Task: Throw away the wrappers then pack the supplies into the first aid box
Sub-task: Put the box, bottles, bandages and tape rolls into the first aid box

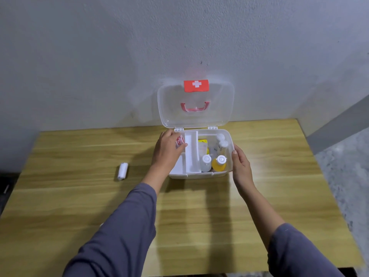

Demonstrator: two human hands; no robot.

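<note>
The clear first aid box (229, 137) stands open at the back of the wooden table, its lid (196, 104) leaning on the wall. My left hand (167, 151) is over the white tray's (192, 154) left compartment, shut on a small red-and-white roll (179, 141). My right hand (240, 164) rests against the box's right wall, fingers on its rim. Inside on the right stand a yellow bottle (219, 163), a clear bottle (206, 162), two more white-capped bottles (222, 143) and a yellow-white packet (203, 145). A white bandage roll (123, 170) lies on the table to the left.
The table's right edge (327, 176) drops to a speckled floor. A grey wall stands directly behind the box. A dark object shows at the far left edge (6, 188).
</note>
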